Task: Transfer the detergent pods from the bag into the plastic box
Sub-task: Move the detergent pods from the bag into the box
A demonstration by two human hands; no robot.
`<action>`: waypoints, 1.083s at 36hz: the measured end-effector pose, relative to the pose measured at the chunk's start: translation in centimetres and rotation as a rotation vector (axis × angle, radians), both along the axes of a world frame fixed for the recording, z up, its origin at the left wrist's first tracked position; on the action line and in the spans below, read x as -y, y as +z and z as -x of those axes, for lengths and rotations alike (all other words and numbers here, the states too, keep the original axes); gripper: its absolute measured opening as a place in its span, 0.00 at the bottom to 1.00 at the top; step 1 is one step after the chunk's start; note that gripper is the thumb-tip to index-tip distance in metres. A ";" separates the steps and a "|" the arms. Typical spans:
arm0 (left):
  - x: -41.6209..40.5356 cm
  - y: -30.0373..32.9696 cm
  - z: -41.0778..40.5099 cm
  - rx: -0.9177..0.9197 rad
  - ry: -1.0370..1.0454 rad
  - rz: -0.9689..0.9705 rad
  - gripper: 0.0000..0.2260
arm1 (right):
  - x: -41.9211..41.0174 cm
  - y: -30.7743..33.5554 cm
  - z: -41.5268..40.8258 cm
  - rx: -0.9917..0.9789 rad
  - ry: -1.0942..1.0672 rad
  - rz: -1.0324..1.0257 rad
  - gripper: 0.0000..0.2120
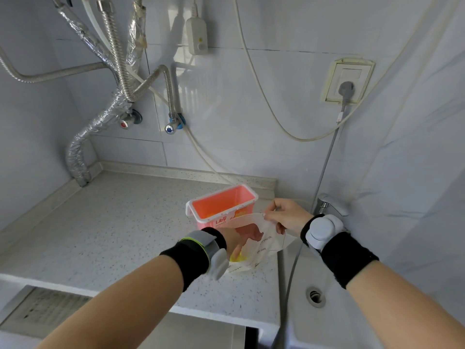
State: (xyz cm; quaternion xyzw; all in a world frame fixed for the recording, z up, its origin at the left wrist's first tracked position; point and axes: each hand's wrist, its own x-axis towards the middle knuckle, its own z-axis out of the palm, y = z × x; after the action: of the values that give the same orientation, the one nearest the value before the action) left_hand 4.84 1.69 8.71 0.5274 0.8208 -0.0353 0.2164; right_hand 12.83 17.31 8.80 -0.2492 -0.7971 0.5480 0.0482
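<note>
An open pink plastic box (pixel 224 205) with a white rim stands on the speckled counter (pixel 113 222). Just in front of it is a translucent white bag (pixel 264 245), mouth up. My right hand (pixel 284 215) pinches the bag's upper edge and holds it open. My left hand (pixel 235 241) is plunged inside the bag, fingers down at a yellow pod (pixel 237 258) near the bottom. Whether the fingers grip the pod is hidden by the bag's film. Something yellow also shows low inside the box.
A white sink (pixel 327 298) with a drain lies right of the counter, a chrome tap (pixel 329 204) behind it. A grey hose hangs across the sink. Foil-wrapped pipes and two valves occupy the back-left wall. The counter's front edge is near my forearms.
</note>
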 end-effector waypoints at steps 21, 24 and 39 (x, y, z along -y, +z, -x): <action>2.2 0.1 2.8 0.184 0.106 -0.224 0.10 | 0.5 -0.1 -0.2 -0.017 -0.005 0.058 0.08; 2.2 0.3 3.1 0.233 0.112 -0.269 0.10 | 0.4 -0.2 -0.2 -0.018 -0.014 0.067 0.09; 1.3 5.1 9.0 0.274 0.421 -0.580 0.08 | 0.0 0.1 -0.3 0.015 -0.016 0.081 0.08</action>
State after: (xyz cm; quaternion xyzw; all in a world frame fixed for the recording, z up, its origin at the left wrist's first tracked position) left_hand -4.15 0.40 13.82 0.3866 0.8504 0.3145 0.1685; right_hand 13.11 17.32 8.87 -0.2616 -0.7726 0.5774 0.0364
